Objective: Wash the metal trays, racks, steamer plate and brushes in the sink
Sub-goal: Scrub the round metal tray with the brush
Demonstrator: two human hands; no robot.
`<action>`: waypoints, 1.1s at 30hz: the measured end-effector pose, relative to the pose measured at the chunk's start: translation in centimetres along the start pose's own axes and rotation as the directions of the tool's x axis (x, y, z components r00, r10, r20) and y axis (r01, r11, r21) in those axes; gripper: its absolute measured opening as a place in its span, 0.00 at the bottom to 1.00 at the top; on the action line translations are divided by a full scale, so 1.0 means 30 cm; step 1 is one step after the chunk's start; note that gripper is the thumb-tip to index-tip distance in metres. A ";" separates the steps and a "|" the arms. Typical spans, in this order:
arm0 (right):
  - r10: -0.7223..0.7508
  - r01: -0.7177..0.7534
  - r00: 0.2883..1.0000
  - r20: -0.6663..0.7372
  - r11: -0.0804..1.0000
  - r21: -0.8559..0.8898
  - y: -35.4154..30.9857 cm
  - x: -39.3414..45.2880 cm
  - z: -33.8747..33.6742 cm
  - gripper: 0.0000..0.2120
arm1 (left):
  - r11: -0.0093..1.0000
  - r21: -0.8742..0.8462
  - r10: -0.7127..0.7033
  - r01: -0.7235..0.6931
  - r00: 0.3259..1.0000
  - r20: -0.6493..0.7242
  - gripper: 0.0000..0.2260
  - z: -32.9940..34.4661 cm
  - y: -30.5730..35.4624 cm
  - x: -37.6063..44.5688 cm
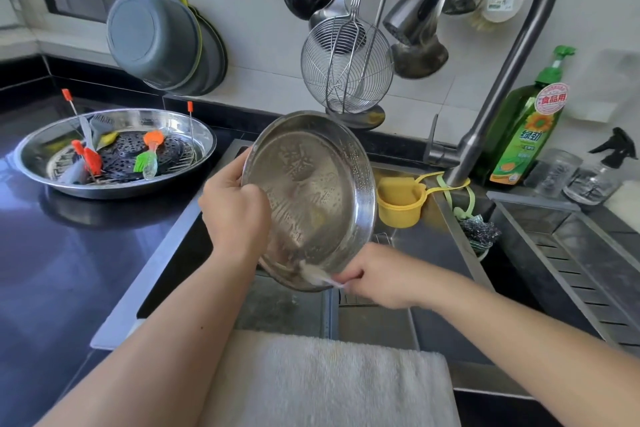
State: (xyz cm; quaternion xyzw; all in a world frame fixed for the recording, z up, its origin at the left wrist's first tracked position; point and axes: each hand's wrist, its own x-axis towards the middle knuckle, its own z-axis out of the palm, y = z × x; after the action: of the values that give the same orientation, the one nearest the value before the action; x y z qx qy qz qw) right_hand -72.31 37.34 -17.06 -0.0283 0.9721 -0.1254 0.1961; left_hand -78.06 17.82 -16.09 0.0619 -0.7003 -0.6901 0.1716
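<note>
A round metal tray (311, 194) is tilted nearly upright over the sink (433, 253), its inside facing me and wet with suds. My left hand (235, 211) grips its left rim. My right hand (377, 277) pinches a white cloth (317, 276) and rubs the tray's lower edge with it. On the dark counter at the left lies a larger metal tray (204, 146); it holds a black perforated steamer plate (124, 156), a wire rack and orange and green silicone brushes (147, 158).
The faucet (485, 107) arches over the sink from the right. A yellow cup (401, 201), a steel scourer (479, 229) and a green soap bottle (523, 128) stand by it. Ladles and a wire skimmer (346, 69) hang above. A white towel (329, 381) drapes the front edge.
</note>
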 end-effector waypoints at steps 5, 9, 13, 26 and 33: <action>0.142 -0.295 0.903 -0.405 0.891 -0.346 0.135 0.033 -0.067 0.21 | 0.998 -0.019 -0.052 0.053 0.998 0.025 0.35 0.020 -0.001 -0.008; 0.090 -0.102 0.991 -0.097 0.986 -0.135 0.030 0.014 0.032 0.14 | 0.997 -0.015 -0.078 0.078 0.997 0.014 0.36 0.016 -0.023 0.009; -0.002 0.004 0.999 -0.041 0.999 0.040 0.034 0.010 0.048 0.13 | 0.993 -0.014 -0.121 0.121 0.993 0.018 0.33 0.003 -0.039 0.030; -0.556 -0.046 0.803 -0.217 0.306 -0.951 0.090 0.155 -0.317 0.14 | 0.933 0.353 -0.180 0.065 0.936 0.304 0.10 0.048 -0.087 0.034; -0.361 0.036 0.932 -0.035 0.189 -0.981 0.134 0.139 -0.344 0.15 | 0.950 0.267 -0.236 0.162 0.932 0.274 0.19 0.039 -0.077 0.047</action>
State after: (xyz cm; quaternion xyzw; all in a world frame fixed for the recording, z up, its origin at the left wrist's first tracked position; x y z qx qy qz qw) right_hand -80.18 43.19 -10.44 -0.2543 0.8388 0.4813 -0.0116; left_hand -80.10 18.37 -18.14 0.0469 -0.7864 -0.6157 -0.0178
